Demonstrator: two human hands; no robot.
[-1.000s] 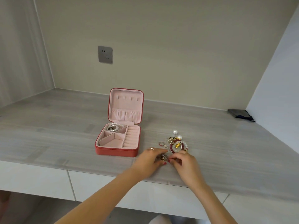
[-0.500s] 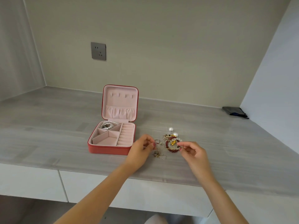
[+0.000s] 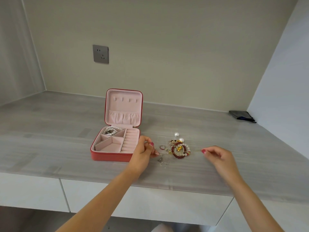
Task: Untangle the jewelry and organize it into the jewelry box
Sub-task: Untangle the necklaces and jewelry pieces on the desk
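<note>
Both hands (image 3: pixel 142 152) (image 3: pixel 219 155) pinching a thin chain's ends, jewelry tangle (image 3: pixel 179 148) between, open box (image 3: pixel 115 144) left

Both bare forearms reach forward from below, angled inward. The left hand (image 3: pixel 142 152) has its fingers curled, thumb and fingertips pinched together at its right side, nails painted red. The right hand (image 3: pixel 219 156) is held well apart from it, its thumb and forefinger pinched and pointing left, the other fingers loosely curled beneath.
</note>
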